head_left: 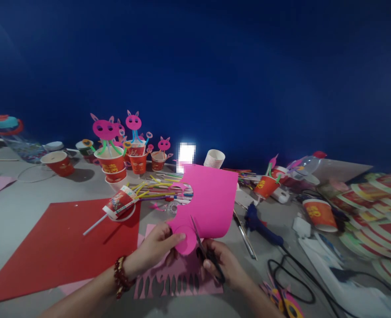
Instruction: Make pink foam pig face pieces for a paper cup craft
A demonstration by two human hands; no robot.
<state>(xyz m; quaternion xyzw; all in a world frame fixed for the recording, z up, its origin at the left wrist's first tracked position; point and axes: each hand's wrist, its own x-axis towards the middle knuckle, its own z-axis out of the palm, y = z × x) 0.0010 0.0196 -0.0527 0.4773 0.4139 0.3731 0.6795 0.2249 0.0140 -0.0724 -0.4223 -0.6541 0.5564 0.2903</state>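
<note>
My left hand [165, 242] pinches a bright pink sheet of craft foam or paper [213, 198] by its lower left, where a nearly round piece is partly cut out. Curved bites are gone from the sheet's left edge. In my right hand [223, 260] are dark-handled scissors [211, 258], their blades at the right side of the round piece. Below both hands lies a paler pink sheet [211, 288] with a row of leaf-shaped holes. A bead bracelet [119, 274] circles my left wrist.
A red sheet [62, 243] lies at left. Behind it stand red paper cups [109, 163] with pink animal faces. Pipe cleaners [158, 190] are heaped in the middle. On the right are a blue glue gun [261, 226] with its cable and a striped pile [374, 212].
</note>
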